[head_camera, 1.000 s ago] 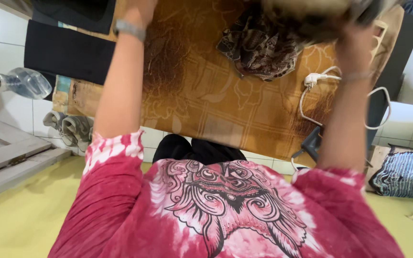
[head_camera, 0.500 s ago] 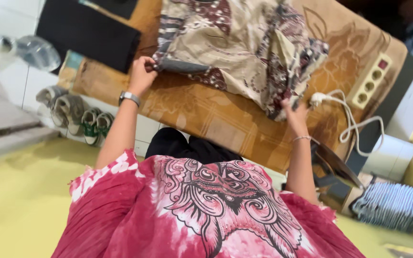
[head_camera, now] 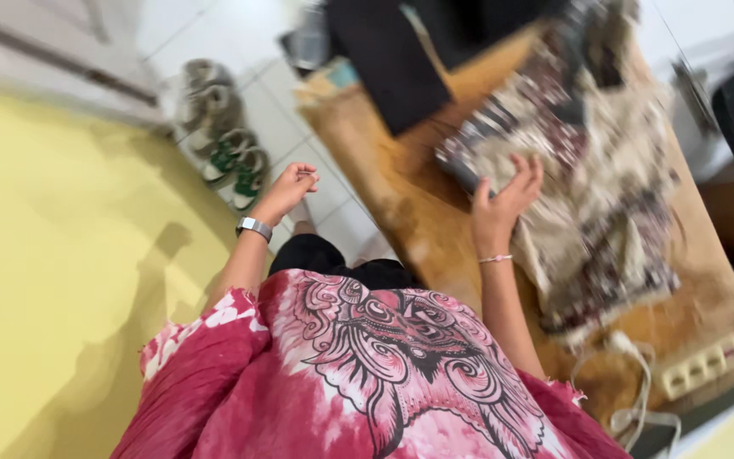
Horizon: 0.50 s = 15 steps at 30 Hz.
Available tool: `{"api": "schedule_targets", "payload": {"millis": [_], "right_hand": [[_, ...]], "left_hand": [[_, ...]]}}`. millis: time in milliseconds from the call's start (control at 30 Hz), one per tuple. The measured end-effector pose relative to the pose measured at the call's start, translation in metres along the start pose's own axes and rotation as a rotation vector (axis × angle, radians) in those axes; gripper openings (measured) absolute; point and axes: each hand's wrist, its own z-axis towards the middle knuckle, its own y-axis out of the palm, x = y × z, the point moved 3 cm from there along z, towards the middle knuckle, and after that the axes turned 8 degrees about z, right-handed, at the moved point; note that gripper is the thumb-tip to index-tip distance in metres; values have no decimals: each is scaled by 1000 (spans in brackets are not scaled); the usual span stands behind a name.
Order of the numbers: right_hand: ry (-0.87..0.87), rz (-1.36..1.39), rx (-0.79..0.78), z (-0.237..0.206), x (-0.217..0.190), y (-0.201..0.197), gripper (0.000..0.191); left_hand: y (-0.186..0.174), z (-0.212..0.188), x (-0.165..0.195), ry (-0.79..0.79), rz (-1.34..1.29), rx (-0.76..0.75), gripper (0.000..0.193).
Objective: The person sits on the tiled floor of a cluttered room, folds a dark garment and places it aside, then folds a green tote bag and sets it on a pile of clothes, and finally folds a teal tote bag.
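Room: I see pale floor tiles beside a yellow mat (head_camera: 53, 255), and a brown patterned desk (head_camera: 418, 221) running away from me at a slant.
Cloth: a beige and dark patterned cloth (head_camera: 588, 178) lies spread on the desk, its long axis following the desk's length, up and to the right of my view.
Right hand: my right hand (head_camera: 503, 200) rests on the cloth's near-left edge, fingers spread apart, not clamped on it; it is by far the nearer hand.
Left hand: my left hand (head_camera: 286, 191), wristwatch (head_camera: 254, 228) on the wrist, is curled loosely together off the desk's left side, well apart from the cloth; whether it pinches anything I cannot tell.
Direction: the cloth lies ahead and to the right of both hands.
Around: shoes (head_camera: 227, 144) stand on the tiles, a dark flat panel (head_camera: 392, 59) sits at the far end, and a white power strip (head_camera: 707, 365) with its cord at the near right.
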Motion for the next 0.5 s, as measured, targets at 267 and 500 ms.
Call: {"api": "schedule_targets", "payload": {"millis": [267,500], "right_hand": [[-277,133,-354,-9,-163,178,59],[-358,284,-514,-5,-263,292,54]], "left_hand": [[-162,-19,-69,-62,-186,350,38],[-245,-25,-103,-41,-381,505,40]]}}
